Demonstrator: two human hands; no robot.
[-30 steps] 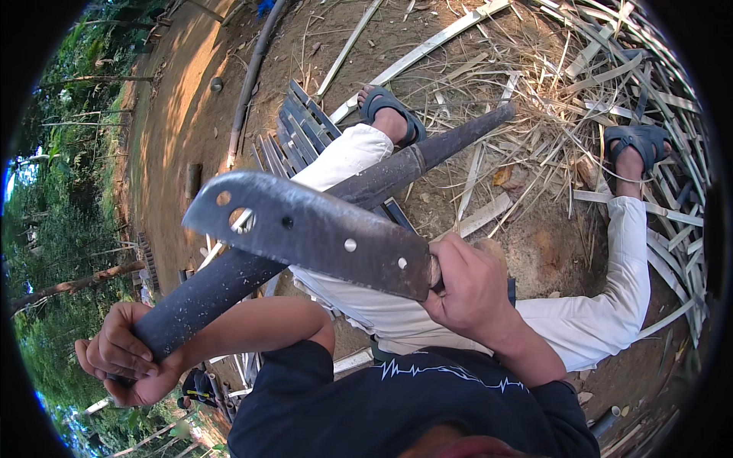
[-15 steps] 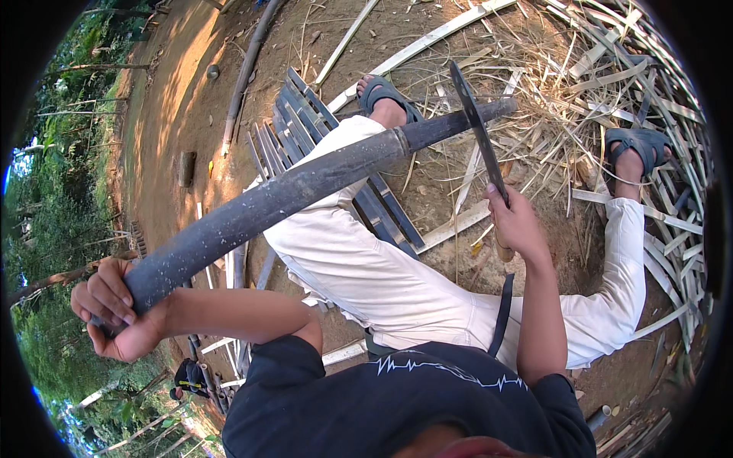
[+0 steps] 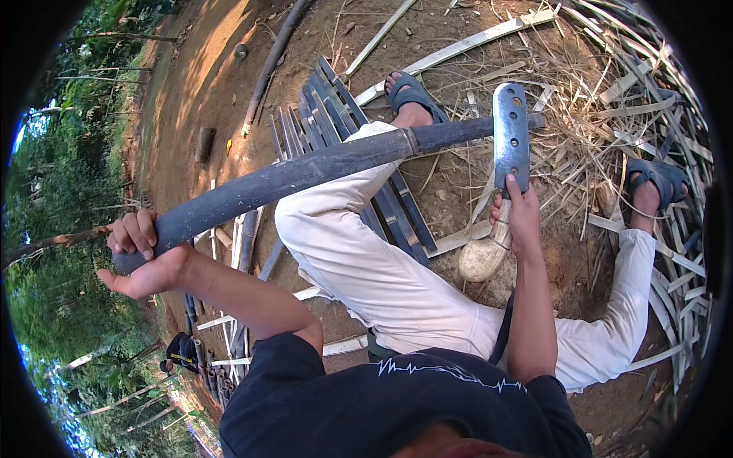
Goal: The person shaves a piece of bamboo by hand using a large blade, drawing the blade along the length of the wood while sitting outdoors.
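A long dark bamboo pole (image 3: 305,172) slants across in front of me, passing over my left knee, its far end narrower beyond a joint. My left hand (image 3: 149,248) grips the near end, fingers over the top and thumb stretched away from it. In my right hand (image 3: 523,217) is a cleaver-like knife (image 3: 502,126), its broad grey blade pierced by several holes and its flat side facing up. The pale handle ends in a thick rounded knob (image 3: 482,260). The blade overlaps the pole's far end in this view; I cannot tell whether they touch.
Split dark bamboo slats (image 3: 402,221) lie beside my left leg. Pale strips and shavings (image 3: 576,164) heap around my right sandal (image 3: 658,180). Another dark pole (image 3: 272,69) rests on the dirt at the far left. A person in dark clothes (image 3: 182,351) is at the lower left, before greenery.
The knife has turned from edge-on to showing its flat side, and its knob has come into sight. My left thumb has spread away from the pole. The whole view has shifted slightly.
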